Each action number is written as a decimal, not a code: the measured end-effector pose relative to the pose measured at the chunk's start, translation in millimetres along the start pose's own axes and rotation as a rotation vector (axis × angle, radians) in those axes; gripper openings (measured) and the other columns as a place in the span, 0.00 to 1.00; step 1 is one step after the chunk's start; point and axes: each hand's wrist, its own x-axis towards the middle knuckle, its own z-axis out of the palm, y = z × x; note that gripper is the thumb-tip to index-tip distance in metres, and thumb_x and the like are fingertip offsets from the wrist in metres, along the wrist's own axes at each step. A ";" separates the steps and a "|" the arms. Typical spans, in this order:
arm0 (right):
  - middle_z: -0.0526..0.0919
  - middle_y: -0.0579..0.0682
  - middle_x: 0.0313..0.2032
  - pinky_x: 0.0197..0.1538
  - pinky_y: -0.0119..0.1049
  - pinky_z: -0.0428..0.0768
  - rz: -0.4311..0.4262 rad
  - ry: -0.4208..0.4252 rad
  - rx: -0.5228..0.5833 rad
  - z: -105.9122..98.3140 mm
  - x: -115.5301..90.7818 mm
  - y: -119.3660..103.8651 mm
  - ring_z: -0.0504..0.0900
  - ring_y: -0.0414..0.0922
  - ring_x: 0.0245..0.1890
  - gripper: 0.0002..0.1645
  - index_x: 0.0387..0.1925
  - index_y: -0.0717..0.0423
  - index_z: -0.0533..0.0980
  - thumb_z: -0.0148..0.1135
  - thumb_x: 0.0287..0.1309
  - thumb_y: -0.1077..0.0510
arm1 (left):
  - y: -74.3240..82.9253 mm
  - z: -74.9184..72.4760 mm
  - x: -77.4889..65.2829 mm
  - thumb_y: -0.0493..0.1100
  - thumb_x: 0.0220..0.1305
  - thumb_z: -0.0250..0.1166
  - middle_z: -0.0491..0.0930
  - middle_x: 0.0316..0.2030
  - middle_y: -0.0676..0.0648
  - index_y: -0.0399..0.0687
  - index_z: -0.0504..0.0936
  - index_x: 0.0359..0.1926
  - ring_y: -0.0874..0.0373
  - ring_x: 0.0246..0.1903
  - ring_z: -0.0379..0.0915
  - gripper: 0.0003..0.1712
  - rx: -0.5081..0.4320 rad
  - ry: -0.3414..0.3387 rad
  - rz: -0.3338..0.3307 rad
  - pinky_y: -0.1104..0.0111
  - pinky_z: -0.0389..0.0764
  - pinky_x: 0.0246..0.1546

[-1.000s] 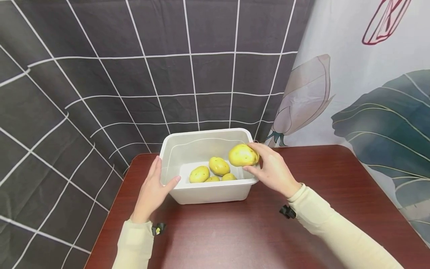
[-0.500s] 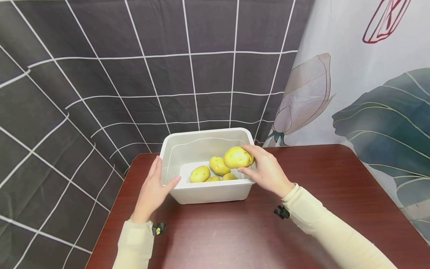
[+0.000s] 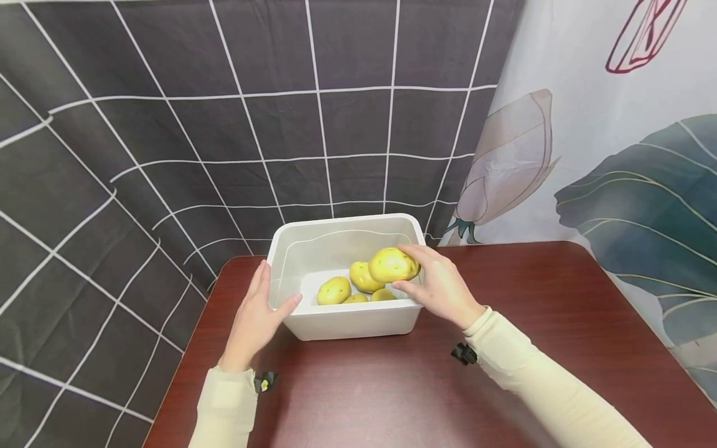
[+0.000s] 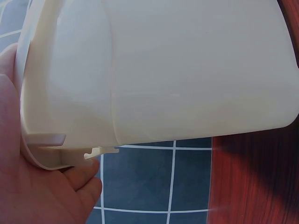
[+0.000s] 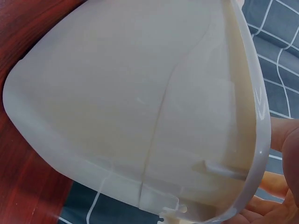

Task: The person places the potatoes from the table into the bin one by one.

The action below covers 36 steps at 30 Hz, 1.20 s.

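A white plastic bin [image 3: 350, 322] stands on the table, holding several yellow potatoes [image 3: 333, 290] on its floor. My left hand [image 3: 252, 323] holds the bin's front left corner, thumb over the front rim and fingers along the left side. The left wrist view has those fingers [image 4: 84, 186] bent under the rim. Above the bin's right part, my right hand [image 3: 442, 287] grips a larger yellow potato [image 3: 389, 265] between thumb and fingers. It overlaps a potato lying below. In the right wrist view the bin's outer wall [image 5: 117, 102] hides the held potato; part of the hand [image 5: 280, 186] shows beyond the rim.
The bin rests near the back edge of a dark red wooden table [image 3: 381, 392]. A dark gridded curtain [image 3: 269, 124] hangs behind and to the left, and a pale floral curtain [image 3: 588, 143] hangs at the right. Each wrist carries a small black camera mount.
My right hand has moved left and slightly inward with the potato, from the bin's right rim to over its inside. The left hand and the bin have stayed put.
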 end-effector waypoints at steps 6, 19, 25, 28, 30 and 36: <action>0.82 0.55 0.56 0.57 0.50 0.78 -0.001 -0.008 0.000 1.4 0.6 0.7 0.81 0.53 0.56 0.40 0.61 0.61 0.76 0.81 0.47 0.53 | 0.8 -0.9 -0.7 0.68 0.65 0.62 0.45 0.79 0.40 0.34 0.47 0.78 0.42 0.76 0.46 0.59 0.002 -0.003 -0.008 0.43 0.57 0.70; 0.82 0.56 0.57 0.59 0.50 0.77 -0.014 -0.023 -0.004 4.5 1.9 -0.8 0.80 0.53 0.57 0.40 0.61 0.62 0.76 0.81 0.46 0.54 | 0.5 1.0 -1.2 0.69 0.65 0.61 0.44 0.79 0.42 0.36 0.46 0.79 0.43 0.76 0.45 0.59 -0.002 -0.013 -0.024 0.43 0.56 0.70; 0.82 0.56 0.56 0.58 0.50 0.77 -0.019 -0.027 -0.009 5.1 1.9 -0.9 0.80 0.53 0.57 0.40 0.60 0.61 0.77 0.82 0.46 0.54 | 1.7 1.0 -1.1 0.69 0.65 0.61 0.44 0.79 0.42 0.36 0.46 0.79 0.43 0.76 0.45 0.59 -0.004 -0.012 -0.025 0.43 0.56 0.71; 0.82 0.56 0.56 0.57 0.50 0.78 -0.022 -0.032 -0.015 6.0 1.9 -0.6 0.80 0.53 0.56 0.39 0.60 0.61 0.77 0.81 0.46 0.54 | 2.0 1.1 -0.8 0.69 0.65 0.62 0.44 0.79 0.42 0.36 0.47 0.79 0.43 0.76 0.45 0.59 -0.007 -0.010 -0.021 0.44 0.56 0.71; 0.82 0.56 0.56 0.57 0.50 0.78 -0.024 -0.035 -0.021 6.6 1.9 -0.5 0.80 0.53 0.56 0.39 0.60 0.61 0.77 0.81 0.46 0.54 | 1.9 0.9 -0.8 0.69 0.65 0.62 0.45 0.79 0.42 0.36 0.47 0.79 0.43 0.76 0.45 0.59 -0.006 -0.009 -0.019 0.44 0.57 0.70; 0.82 0.56 0.56 0.56 0.50 0.78 -0.024 -0.034 -0.025 7.6 1.9 -0.1 0.80 0.53 0.56 0.39 0.60 0.61 0.77 0.82 0.45 0.54 | 2.6 0.3 -1.1 0.69 0.65 0.61 0.45 0.79 0.42 0.35 0.47 0.79 0.42 0.76 0.46 0.59 -0.002 -0.007 -0.015 0.43 0.57 0.70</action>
